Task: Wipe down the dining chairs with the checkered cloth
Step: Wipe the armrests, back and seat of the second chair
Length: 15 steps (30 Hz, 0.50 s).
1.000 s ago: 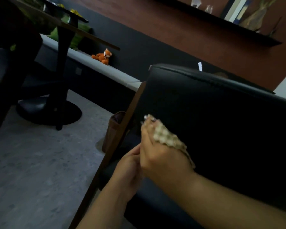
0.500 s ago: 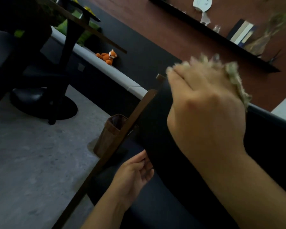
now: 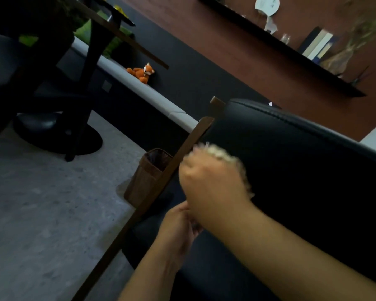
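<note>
So the chair (image 3: pixel 291 170) fills the 3 to 5 o'clock side, its backrest behind both hands. Right hand (image 3: pixel 213 185) with the cloth (image 3: pixel 230 157) sits against the backrest, left hand (image 3: pixel 178 227) just below it at 6. Bin (image 3: pixel 148 177) on the floor left of the chair frame. Plush fox (image 3: pixel 142 72) on the bench at 11, wall shelf (image 3: pixel 291 51) up at 1.

Your head view is dim overall and underexposed. The black chair back (image 3: pixel 302 170) and the dark corner at upper left lose nearly all detail. Your right hand (image 3: pixel 213 181) and the checkered cloth (image 3: pixel 226 156) are smeared by motion blur; the cloth's pattern cannot be read. Your left hand (image 3: pixel 178 231) is softer-edged too. The grey floor (image 3: pixel 41 213) catches the most light. The wall shelf (image 3: pixel 291 53) tilts steeply, a wide-angle slant.
</note>
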Each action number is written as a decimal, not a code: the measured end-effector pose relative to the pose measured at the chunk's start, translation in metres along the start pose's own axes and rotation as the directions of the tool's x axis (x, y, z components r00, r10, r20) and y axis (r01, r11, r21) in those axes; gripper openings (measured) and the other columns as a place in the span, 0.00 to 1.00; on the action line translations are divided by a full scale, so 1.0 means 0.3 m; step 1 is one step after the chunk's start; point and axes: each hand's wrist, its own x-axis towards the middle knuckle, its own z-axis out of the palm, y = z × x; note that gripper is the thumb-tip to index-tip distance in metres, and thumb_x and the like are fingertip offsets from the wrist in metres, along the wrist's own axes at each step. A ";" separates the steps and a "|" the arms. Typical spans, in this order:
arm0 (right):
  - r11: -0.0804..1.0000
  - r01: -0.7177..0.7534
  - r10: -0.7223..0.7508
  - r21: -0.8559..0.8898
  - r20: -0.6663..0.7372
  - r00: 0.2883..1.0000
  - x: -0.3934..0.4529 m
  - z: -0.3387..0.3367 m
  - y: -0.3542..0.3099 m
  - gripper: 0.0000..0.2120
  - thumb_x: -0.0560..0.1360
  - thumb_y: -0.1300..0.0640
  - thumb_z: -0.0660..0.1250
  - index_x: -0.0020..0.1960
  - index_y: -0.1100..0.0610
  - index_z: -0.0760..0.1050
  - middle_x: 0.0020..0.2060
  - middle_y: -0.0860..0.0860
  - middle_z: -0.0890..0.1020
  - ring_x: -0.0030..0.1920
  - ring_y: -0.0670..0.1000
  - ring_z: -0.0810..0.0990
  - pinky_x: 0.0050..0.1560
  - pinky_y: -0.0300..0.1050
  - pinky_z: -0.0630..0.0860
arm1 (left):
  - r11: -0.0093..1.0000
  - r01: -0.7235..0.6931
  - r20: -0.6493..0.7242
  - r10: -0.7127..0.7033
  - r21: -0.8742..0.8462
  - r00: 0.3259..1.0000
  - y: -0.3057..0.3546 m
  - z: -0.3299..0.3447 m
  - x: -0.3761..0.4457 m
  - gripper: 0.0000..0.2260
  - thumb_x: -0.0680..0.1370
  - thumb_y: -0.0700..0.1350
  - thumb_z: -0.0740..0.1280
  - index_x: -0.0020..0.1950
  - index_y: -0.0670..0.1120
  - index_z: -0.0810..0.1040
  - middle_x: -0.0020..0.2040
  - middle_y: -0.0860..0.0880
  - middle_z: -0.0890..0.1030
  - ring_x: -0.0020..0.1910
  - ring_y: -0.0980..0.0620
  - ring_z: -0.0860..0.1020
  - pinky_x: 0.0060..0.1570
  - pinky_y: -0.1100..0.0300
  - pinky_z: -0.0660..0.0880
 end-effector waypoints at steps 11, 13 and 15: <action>0.961 -0.140 0.136 -0.240 -0.033 0.990 0.205 -0.009 0.048 0.14 0.78 0.64 0.57 0.59 0.63 0.77 0.52 0.61 0.78 0.55 0.64 0.75 0.60 0.59 0.69 | 0.994 0.063 -0.068 -0.069 -0.089 0.995 0.010 0.025 -0.010 0.19 0.79 0.30 0.54 0.64 0.39 0.77 0.55 0.42 0.82 0.52 0.48 0.79 0.55 0.55 0.73; 0.963 -0.081 0.087 -0.256 0.015 0.996 0.235 0.046 0.024 0.13 0.78 0.64 0.58 0.57 0.61 0.78 0.52 0.59 0.79 0.55 0.62 0.77 0.58 0.58 0.71 | 0.997 0.045 -0.047 -0.048 -0.056 0.998 0.014 0.023 -0.024 0.17 0.79 0.29 0.54 0.61 0.38 0.79 0.49 0.44 0.83 0.49 0.49 0.80 0.56 0.53 0.73; 0.960 -0.001 0.023 -0.278 0.078 0.997 0.265 0.096 -0.001 0.12 0.79 0.62 0.57 0.56 0.59 0.78 0.53 0.56 0.80 0.55 0.59 0.78 0.55 0.54 0.72 | 1.000 0.021 -0.023 -0.021 -0.006 1.000 0.014 0.019 -0.037 0.17 0.79 0.29 0.53 0.49 0.41 0.81 0.38 0.48 0.82 0.39 0.53 0.81 0.47 0.57 0.77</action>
